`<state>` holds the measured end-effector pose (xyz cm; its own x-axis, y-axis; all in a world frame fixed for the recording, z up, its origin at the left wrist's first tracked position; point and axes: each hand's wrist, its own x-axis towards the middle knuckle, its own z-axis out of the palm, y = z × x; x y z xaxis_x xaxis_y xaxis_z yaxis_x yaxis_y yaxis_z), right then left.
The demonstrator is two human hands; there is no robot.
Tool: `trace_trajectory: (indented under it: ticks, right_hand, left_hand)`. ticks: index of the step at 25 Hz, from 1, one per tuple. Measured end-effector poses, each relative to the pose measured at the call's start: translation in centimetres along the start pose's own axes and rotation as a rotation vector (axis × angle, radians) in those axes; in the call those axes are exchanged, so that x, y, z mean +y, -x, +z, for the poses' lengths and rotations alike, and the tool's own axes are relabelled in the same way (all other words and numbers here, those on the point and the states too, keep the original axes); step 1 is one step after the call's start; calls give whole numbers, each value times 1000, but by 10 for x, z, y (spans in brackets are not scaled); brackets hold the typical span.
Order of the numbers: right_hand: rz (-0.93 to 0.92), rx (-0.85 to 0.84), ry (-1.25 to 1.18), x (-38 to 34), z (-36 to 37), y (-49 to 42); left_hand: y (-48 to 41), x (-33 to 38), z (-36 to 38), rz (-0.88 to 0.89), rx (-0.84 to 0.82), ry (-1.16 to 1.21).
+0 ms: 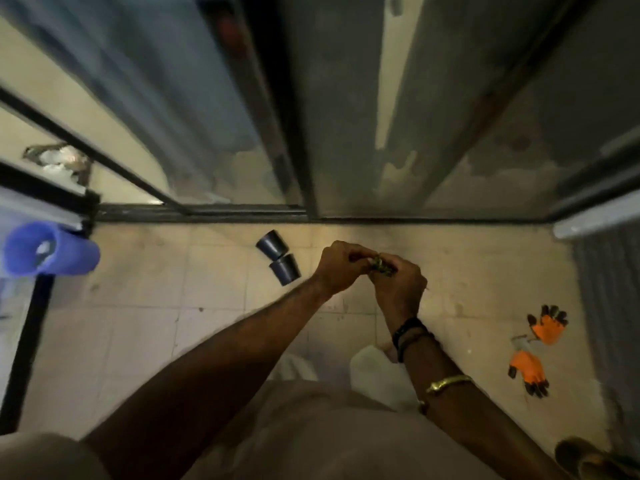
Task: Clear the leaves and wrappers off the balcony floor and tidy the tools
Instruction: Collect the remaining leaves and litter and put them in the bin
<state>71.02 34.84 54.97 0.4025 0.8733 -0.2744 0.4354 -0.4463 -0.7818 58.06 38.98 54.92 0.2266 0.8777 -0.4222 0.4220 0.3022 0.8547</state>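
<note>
Both hands meet at the centre of the frame, above the tiled balcony floor (145,327). The left hand (341,266) and the right hand (398,285) are curled inward, knuckles up, and their fingers (346,249) are pressed together around a small greenish clump of leaves (381,266). The clump sits between the two sets of fingertips, held clear of the floor; motion blur hides how many pieces it contains. The two-handed grip probably serves to compress or consolidate the loose debris so none drops during transfer. Two dark small pots (278,258) lie on their sides, touching each other, just left of the left hand and near the sliding-door track (201,213). A pair of orange-and-black work gloves (536,348) lies flat on the floor at the right of the frame, well apart from the hands; these appear to await tidying. A blue cylindrical object (48,249) projects from the left edge; its identity cannot be determined. No wrappers are distinguishable on the visible floor.
</note>
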Motion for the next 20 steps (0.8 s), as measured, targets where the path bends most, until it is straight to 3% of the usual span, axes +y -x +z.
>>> trace_trajectory:
  ticks: [7,12,20]
  right_hand:
    - [-291,-255,79,-136,177,127]
    - [-466,-579,141,-229,314,210]
    - [-703,-882,207,-360,583,315]
  left_hand:
    - [126,-106,-213,8,357,153]
    - [213,-188,-358,-27,652,262]
    - [295,-328,-587,-221,1065,563]
